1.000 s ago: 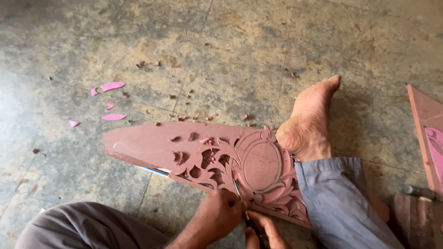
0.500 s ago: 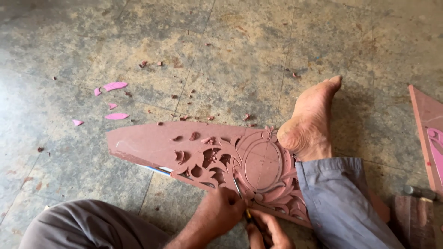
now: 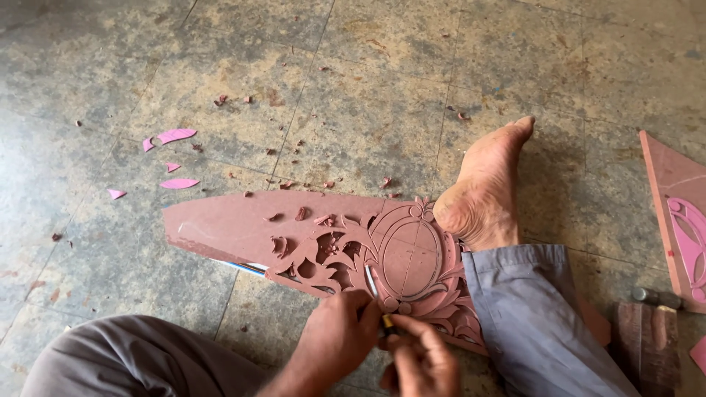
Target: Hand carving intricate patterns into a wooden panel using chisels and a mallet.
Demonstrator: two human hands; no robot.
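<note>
**A:** Starting far left: pale pink offcuts [image 3: 176, 136] scattered on the stained concrete floor [image 3: 353, 81], well apart from the work. Below them, a grey-trousered knee [image 3: 140, 360] filling the bottom corner.

**B:** Moving right now, onto the carved reddish panel [image 3: 220, 220], lying flat on the floor. Plain and pointed at the left end, pierced with leafy scrollwork toward the middle, small chips sitting on top.

**A:** And there, the left hand [image 3: 338, 342], at the panel's near edge, fingers curled around a slim metal chisel [image 3: 371, 283]. Blade tip down on the carving, just beside the oval medallion [image 3: 412, 254].

**B:** Right alongside, the right hand [image 3: 423, 360], touching the left, fingers bent in close at the tool's lower end. Gripping the handle or only bracing it? Cannot tell from this angle.

**A:** Further right, a bare foot [image 3: 485, 191], heel planted on the panel's upper edge, toes pointing away. Grey trouser leg [image 3: 537, 316] draped over the panel's right end.

**B:** Finishing at the far right: a dark wooden block [image 3: 647, 338] on the floor, and a second pinkish panel [image 3: 676, 213] with lighter carved curves, cut off by the frame edge.
</note>
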